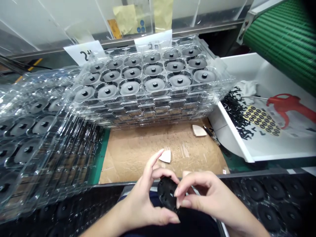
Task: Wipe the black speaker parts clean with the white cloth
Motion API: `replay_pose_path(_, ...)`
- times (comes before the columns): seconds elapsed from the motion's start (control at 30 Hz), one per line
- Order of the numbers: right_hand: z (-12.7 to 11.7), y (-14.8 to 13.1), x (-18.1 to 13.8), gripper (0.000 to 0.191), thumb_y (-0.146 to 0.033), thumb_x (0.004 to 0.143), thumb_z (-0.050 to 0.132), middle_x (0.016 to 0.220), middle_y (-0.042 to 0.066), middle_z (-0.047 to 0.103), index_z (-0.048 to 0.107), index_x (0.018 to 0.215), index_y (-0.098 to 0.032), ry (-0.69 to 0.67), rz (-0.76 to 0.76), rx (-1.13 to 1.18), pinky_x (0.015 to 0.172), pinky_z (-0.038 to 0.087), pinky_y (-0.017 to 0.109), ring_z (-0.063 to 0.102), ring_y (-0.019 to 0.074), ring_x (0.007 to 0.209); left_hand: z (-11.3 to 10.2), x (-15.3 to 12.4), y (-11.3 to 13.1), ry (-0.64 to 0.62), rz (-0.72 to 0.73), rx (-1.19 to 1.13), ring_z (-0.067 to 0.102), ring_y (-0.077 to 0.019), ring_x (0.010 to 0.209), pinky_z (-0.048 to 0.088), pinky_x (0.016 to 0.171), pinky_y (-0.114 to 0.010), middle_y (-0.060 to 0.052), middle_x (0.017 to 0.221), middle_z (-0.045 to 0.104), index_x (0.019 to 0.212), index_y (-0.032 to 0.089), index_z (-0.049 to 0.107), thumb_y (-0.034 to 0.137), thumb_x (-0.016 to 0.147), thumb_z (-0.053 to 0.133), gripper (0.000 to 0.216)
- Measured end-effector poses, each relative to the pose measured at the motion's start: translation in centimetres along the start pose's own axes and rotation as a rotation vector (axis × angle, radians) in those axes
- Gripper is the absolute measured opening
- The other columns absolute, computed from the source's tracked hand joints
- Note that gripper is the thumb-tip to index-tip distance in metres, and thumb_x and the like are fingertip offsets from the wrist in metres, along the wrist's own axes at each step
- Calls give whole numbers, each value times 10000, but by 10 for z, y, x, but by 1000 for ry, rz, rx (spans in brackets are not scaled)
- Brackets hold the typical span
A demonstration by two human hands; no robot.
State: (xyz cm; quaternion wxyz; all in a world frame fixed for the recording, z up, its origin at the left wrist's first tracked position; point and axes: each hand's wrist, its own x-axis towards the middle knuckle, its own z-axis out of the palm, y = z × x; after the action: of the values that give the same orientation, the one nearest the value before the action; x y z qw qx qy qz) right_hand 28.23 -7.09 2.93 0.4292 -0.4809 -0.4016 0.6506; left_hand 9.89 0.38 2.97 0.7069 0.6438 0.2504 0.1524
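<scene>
Low in the middle of the view, both hands meet on a small black round plastic part [167, 195]. My left hand [145, 200] cups it from the left, thumb underneath and index finger raised. My right hand [208, 197] pinches its right edge with thumb and fingertips. The part hangs above my lap, just in front of the table's near edge. A small white wedge-shaped piece [166, 156] lies on the brown cardboard sheet [128, 154] just beyond my left index fingertip.
A stack of clear blister trays [153, 98] filled with grey round parts stands behind the cardboard; more trays [37, 138] lie at left. A white bin [234, 131] at right holds small black clips, a sticker sheet [262, 120] and a red air gun [288, 105]. Black trays [266, 200] flank my lap.
</scene>
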Motion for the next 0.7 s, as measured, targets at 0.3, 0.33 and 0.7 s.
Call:
replay_pose_path(0.3,6,9,-7,69,-173,671,725,667,-26,687,714,666,-241,34,75,333,679,487,222,625,93,644,7,2,-3,-21,-93,-65,543,-232,1040,304,980,-416,-45,1072,591,1358,325,5,388,587,738,1066)
replay_pose_path(0.33,6,13,-10,58,-187,656,739,660,-22,690,713,671,-236,73,89,353,665,493,223,630,100,635,7,3,-4,-26,-90,-53,538,-232,1049,295,988,-417,-42,1080,588,1355,334,9,374,589,742,1060)
replay_pose_path(0.7,2,30,-53,203,-363,791,603,594,12,523,713,822,-196,549,-363,-682,533,459,239,532,126,582,25,24,-18,-249,-264,85,580,-198,936,401,889,-342,-30,1121,609,1329,358,241,440,717,612,721)
